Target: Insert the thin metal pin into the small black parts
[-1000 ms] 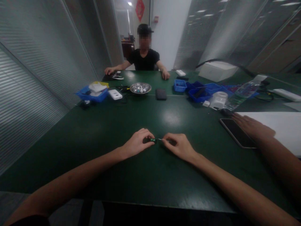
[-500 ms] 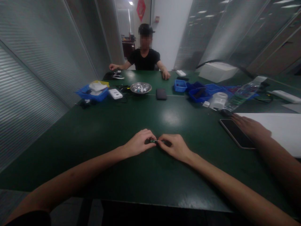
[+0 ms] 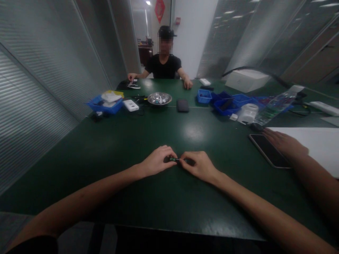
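Low over the middle of the table's near side, my left hand [image 3: 160, 161] pinches a small green-and-black piece [image 3: 173, 159] between thumb and fingertips. The piece looks like a tiny circuit board, though its kind is too small to be sure of. A pale, silvery bit shows at its right end. There my right hand [image 3: 197, 165] is closed in a pinch, thumb against forefinger, at the end of the same piece. My fingertips hide much of it. Both hands are close together, wrists resting near the green tabletop [image 3: 127, 201].
A neighbour's hand [image 3: 287, 143] lies by a phone [image 3: 270, 151] at right. Opposite sits a person in black [image 3: 163, 67]. Farther back are a metal bowl [image 3: 169, 99], a black square object [image 3: 182, 106], blue bins [image 3: 203, 96], a blue tray [image 3: 116, 108] and a bottle [image 3: 280, 104].
The view has shifted slightly. My right fingertips are a little farther from my left ones, so more of the small piece shows. The person opposite has brought one hand down onto things on the table.
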{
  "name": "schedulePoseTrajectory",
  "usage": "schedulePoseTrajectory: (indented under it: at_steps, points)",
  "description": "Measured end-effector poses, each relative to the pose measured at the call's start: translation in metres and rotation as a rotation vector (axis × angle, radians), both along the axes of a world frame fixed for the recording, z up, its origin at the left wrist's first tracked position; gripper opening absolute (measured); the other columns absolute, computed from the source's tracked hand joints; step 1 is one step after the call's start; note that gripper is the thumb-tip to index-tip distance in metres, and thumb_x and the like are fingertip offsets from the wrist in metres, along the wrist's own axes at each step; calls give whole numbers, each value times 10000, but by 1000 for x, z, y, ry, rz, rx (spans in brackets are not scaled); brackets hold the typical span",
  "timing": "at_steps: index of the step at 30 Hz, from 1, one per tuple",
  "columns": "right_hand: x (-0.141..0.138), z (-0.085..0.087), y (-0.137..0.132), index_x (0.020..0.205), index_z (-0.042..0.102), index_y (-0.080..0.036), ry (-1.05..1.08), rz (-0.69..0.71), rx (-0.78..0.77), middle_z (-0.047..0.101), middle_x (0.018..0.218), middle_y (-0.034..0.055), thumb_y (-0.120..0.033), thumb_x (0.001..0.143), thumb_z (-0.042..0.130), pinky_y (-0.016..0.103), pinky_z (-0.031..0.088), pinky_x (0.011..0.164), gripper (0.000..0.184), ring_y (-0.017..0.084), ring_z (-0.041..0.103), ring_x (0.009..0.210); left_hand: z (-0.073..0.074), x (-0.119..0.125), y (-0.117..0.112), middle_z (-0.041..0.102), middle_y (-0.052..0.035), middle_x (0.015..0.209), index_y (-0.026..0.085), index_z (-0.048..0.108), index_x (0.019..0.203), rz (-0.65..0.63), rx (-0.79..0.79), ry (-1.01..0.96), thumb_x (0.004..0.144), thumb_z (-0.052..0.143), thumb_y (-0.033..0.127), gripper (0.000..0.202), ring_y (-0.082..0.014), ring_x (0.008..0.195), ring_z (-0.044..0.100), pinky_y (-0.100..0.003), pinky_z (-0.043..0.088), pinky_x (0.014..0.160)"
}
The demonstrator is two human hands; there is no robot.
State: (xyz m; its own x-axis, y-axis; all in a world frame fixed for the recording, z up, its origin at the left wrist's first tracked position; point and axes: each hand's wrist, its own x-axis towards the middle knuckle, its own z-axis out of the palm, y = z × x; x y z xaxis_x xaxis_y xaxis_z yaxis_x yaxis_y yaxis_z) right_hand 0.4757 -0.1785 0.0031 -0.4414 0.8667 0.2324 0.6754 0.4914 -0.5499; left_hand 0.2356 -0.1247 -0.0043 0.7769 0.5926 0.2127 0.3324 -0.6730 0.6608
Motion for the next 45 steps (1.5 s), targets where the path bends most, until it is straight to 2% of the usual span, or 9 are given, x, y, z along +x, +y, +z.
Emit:
schedulePoseTrajectory:
  at_steps: [15,19,23,26,29,33,38,42,45]
  points:
    - [-2,2,-4,938,729,-195,30,61,-1,726,795,26,-313,1000,577,245,454,624,202,147,639,647,5,-4,-2,662,-68,1062,205,719,1079,-29,2,-19,977,659,313,160,-225,1055,591,-364,452,934]
    - [-5,-1,-2,936,726,-192,70,27,28,724,800,24,-303,999,578,238,449,603,195,142,638,638,3,-4,-2,657,-70,1070,201,709,1054,-34,23,3,966,672,327,158,-229,1057,586,-374,454,946]
    - [-1,4,-1,913,724,-189,141,-51,43,723,775,19,-308,997,576,241,450,588,207,141,634,617,5,-10,-1,642,-76,1117,219,696,1146,-40,-1,4,978,654,307,195,-228,1098,581,-370,467,958]
    - [6,9,-1,892,730,-181,165,-115,32,719,745,17,-321,987,588,253,444,576,221,145,630,595,10,-22,8,642,-75,1153,244,698,1178,-129,-56,28,1011,594,264,197,-218,1119,592,-366,470,977]
    - [12,12,1,893,736,-175,176,-153,-2,720,745,19,-337,989,584,257,448,573,241,146,634,596,13,-43,31,643,-80,1180,250,707,1183,-156,-76,51,1021,567,253,215,-218,1128,605,-368,474,984]
    - [14,12,2,898,736,-176,189,-137,-20,725,757,17,-350,994,580,256,452,574,253,142,635,597,8,-90,81,648,-83,1188,239,704,1200,57,-19,75,1010,560,268,240,-215,1070,629,-354,500,935]
    - [15,10,4,908,743,-170,190,-129,-28,727,762,21,-352,996,581,259,448,576,259,141,633,599,-8,-178,139,671,-83,1172,216,720,1200,545,147,163,968,599,295,273,-223,1003,639,-348,501,908]
    - [16,8,5,912,745,-169,184,-127,-31,730,772,24,-344,993,583,257,446,572,252,141,630,600,-19,-233,160,693,-85,1119,163,702,1254,972,170,227,938,640,245,332,-203,952,636,-306,490,898]
    - [17,8,6,917,743,-169,188,-116,-40,729,778,21,-338,995,583,255,445,570,245,138,627,599,-20,-253,165,700,-69,1111,130,671,1293,1082,121,234,927,663,208,374,-165,937,632,-268,480,905]
